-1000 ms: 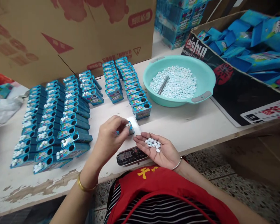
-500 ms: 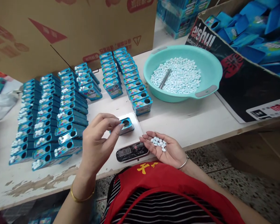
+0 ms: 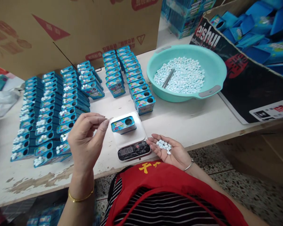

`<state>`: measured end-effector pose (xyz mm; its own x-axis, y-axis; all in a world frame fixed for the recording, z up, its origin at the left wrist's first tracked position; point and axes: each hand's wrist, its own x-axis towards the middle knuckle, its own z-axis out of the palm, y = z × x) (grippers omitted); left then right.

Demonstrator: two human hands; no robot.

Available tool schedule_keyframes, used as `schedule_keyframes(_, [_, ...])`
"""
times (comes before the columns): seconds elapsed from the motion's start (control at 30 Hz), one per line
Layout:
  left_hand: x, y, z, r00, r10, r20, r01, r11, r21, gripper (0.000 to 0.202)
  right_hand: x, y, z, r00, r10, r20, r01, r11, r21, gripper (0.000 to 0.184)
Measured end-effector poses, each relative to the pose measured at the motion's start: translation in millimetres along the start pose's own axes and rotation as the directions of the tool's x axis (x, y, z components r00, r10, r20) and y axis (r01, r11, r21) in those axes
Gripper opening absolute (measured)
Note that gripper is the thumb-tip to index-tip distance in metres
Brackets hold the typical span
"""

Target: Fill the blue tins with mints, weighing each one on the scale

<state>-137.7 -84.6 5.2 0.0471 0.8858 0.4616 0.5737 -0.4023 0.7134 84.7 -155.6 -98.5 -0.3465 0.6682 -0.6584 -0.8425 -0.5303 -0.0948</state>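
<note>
A blue tin (image 3: 124, 124) with a round dark hole in its top lies on the white plate of a digital scale (image 3: 134, 152). The scale's display seems to read 154.5. Just left of the tin and apart from it is my left hand (image 3: 87, 138), thumb and fingertips brought together in a pinch; I cannot make out whether anything is between them. My right hand (image 3: 179, 157) rests palm up by the scale's right side, cupped under several small pale candies (image 3: 163, 145).
A turquoise basin (image 3: 153, 84) holds loose candies (image 3: 186, 75) and a metal tool (image 3: 168, 78). Rows of blue tins (image 3: 49, 116) stand at left, many topped with candies; more tins (image 3: 141, 94) stand behind the scale. A cardboard box (image 3: 85, 28) backs the table; another box (image 3: 240, 81) is at right.
My left hand has drawn left, away from the tin's hole, leaving the tin's top uncovered. My right hand still holds the candies. The scale's reading has changed.
</note>
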Motion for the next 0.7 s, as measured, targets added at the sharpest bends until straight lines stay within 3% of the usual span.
schedule_keyframes(0.13, [-4,4,11.5,0.998,0.048,0.027,-0.048,0.999,0.007,0.005,-1,2,3,1.000,0.009,0.001,-0.009,1.000,0.010,0.027])
schedule_keyframes(0.23, [-17,14,31.6,0.978,0.127,0.168,-0.126,0.992,-0.018,0.005,-1,6,10,0.997,0.063,0.047,-0.063,0.998,0.019,0.028])
schedule_keyframes(0.33, [-32,20,49.7,0.867,0.260,0.426,-0.256,0.964,-0.067,0.010,1,10,17,0.986,0.122,0.117,-0.132,0.988,0.080,0.026])
schedule_keyframes(0.4, [-36,15,51.3,0.806,0.309,0.505,-0.366,0.931,0.014,0.024,2,11,18,0.980,0.145,0.137,-0.159,0.983,0.096,0.024])
schedule_keyframes(0.47, [-32,2,42.7,0.829,0.254,0.498,-0.408,0.885,0.227,0.048,4,11,17,0.983,0.148,0.107,-0.155,0.986,0.063,0.020])
schedule_keyframes(0.53, [-21,-16,28.1,0.859,0.139,0.493,-0.371,0.833,0.411,0.061,6,9,14,0.992,0.119,0.046,-0.121,0.992,0.035,0.018])
schedule_keyframes(0.6, [-2,-35,14.5,0.839,0.020,0.543,-0.331,0.812,0.481,0.053,9,8,11,0.997,0.078,-0.002,-0.077,0.996,0.040,0.016])
schedule_keyframes(0.7, [34,-60,8.4,0.827,-0.033,0.562,-0.328,0.783,0.529,0.036,13,8,10,0.999,0.034,-0.010,-0.033,0.998,0.048,0.014])
